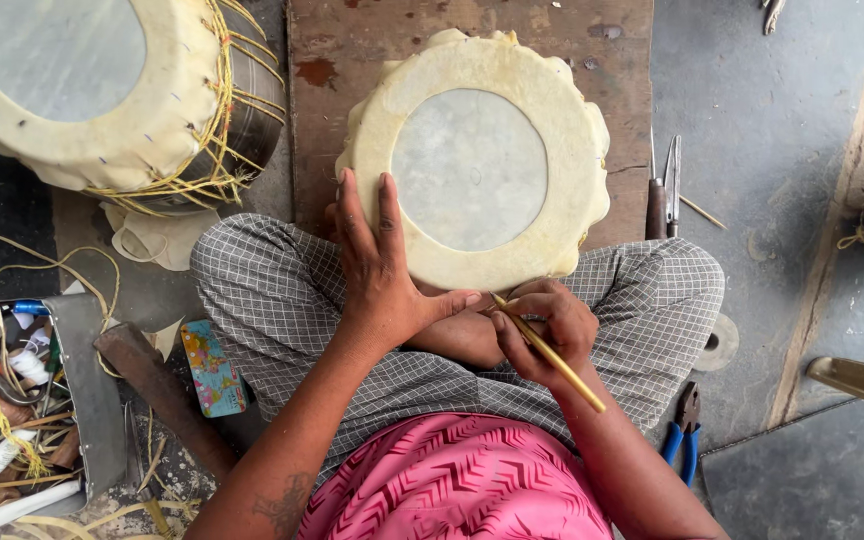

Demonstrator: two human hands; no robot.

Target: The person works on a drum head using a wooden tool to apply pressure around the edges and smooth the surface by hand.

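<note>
The drum head (472,172), a round cream hide ring with a pale grey disc in its middle, rests partly on the person's crossed legs and partly on a brown wooden board (342,60) laid on the grey floor (772,120). Its far rim lies near the board's top edge; its near rim sits over the checked cloth (282,290) of the lap. To its right the board leaves a narrow strip before its right edge, where a metal tool (664,190) lies along the edge; beyond that the floor is open. To the left, a second drum (112,90) laced with yellow cord stands close by the board's left edge.

The left hand (382,265) lies flat on the drum head's near-left rim, fingers stretched and spread toward the far side, thumb pointing right under the rim. The forearm runs up from the lower left.

The right hand (544,325) is curled at the near rim, fingers closed around a thin yellow stick (550,353). The stick's long axis runs diagonally, its tip pointing up-left and touching the hide's lower edge beside the left thumb, its tail lying back over the right wrist.

Blue-handled pliers (686,432) lie on the floor by the right knee, and an open box of tools (12,400) sits at the far left
</note>
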